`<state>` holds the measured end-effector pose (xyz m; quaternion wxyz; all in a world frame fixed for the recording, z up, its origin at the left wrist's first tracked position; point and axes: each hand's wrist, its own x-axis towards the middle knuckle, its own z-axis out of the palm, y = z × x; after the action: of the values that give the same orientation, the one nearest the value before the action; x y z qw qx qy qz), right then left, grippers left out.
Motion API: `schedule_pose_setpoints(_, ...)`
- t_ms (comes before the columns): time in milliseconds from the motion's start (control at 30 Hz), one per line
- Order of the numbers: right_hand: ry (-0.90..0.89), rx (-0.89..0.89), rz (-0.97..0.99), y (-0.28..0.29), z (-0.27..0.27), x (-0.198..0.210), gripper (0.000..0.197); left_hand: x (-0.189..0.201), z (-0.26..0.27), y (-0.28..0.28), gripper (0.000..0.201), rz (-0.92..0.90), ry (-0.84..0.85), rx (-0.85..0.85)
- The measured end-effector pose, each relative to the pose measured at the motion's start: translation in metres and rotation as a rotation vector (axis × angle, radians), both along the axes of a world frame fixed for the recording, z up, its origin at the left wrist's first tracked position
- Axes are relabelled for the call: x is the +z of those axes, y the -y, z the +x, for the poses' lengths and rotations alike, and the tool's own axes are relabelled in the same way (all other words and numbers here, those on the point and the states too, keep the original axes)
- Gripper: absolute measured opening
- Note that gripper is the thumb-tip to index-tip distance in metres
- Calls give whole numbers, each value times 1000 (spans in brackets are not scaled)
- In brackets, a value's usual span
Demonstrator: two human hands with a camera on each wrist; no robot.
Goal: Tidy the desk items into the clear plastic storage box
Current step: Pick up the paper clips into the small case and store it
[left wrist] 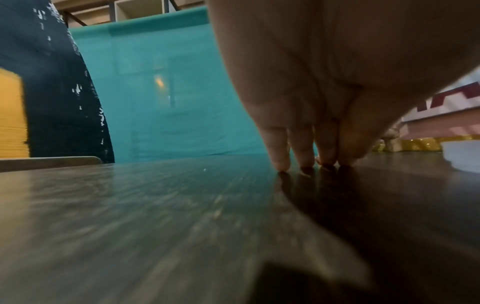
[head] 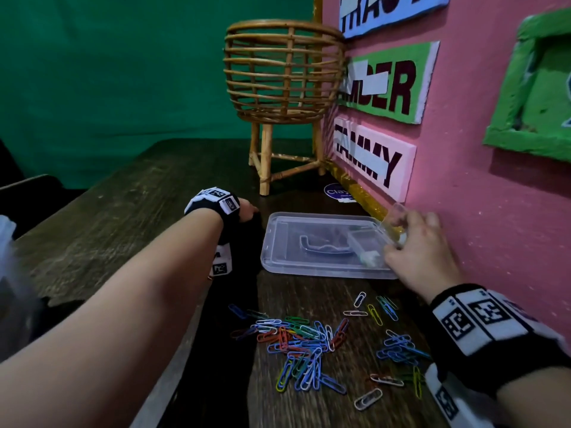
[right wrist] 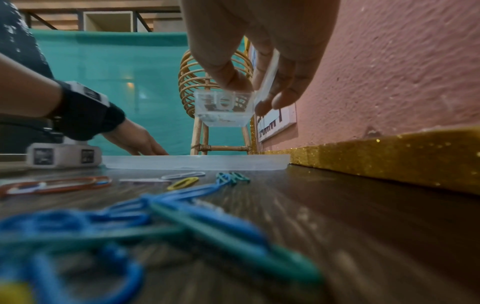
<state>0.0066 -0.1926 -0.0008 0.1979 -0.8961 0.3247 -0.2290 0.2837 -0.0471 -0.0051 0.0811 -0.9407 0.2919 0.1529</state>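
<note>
Many coloured paper clips (head: 302,344) (right wrist: 182,197) lie scattered on the dark wooden desk near me. Beyond them lies a flat clear plastic lid or shallow tray (head: 278,242) (right wrist: 155,162). My right hand (head: 414,239) (right wrist: 249,94) pinches a small clear plastic box (head: 366,244) (right wrist: 223,109) just above the tray's right end, its hinged lid (head: 394,217) tipped up against my fingers. My left hand (head: 247,210) (left wrist: 311,160) sits left of the tray, straight fingertips touching the desk and holding nothing.
A wicker basket on legs (head: 284,78) stands at the back of the desk. A pink wall (head: 463,180) with name signs and a gold glitter strip (right wrist: 389,158) bounds the right side. A blue round sticker (head: 336,193) lies behind the tray. Green cloth hangs behind.
</note>
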Motion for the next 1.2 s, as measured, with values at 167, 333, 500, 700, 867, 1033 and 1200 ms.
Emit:
schedule_pose_setpoints(167,29,-41,13,2,1,1,38,2,-25,-16,44,4,-29,27)
schedule_pose_setpoints(333,31,-41,15,-5,-8,4,38,-6,-83,-40,56,43,-33,2)
schedule_pose_setpoints(500,28,-36,-6,-17,-27,9,40,-4,-133,-61,57,-42,-160,-75)
schedule_pose_setpoints(700,-39,-52,-18,-31,-60,6,41,10,-166,-75,40,-394,-529,-43)
schedule_pose_setpoints(867,-108,-111,11,-39,-86,2,39,21,-160,-50,26,-755,-367,61)
schedule_pose_setpoints(1033,-123,-120,37,-40,-94,3,36,25,-168,-35,24,-545,-599,-23)
schedule_pose_setpoints(1200,-128,-102,38,-38,-90,4,39,26,-154,-28,4,-575,-318,152)
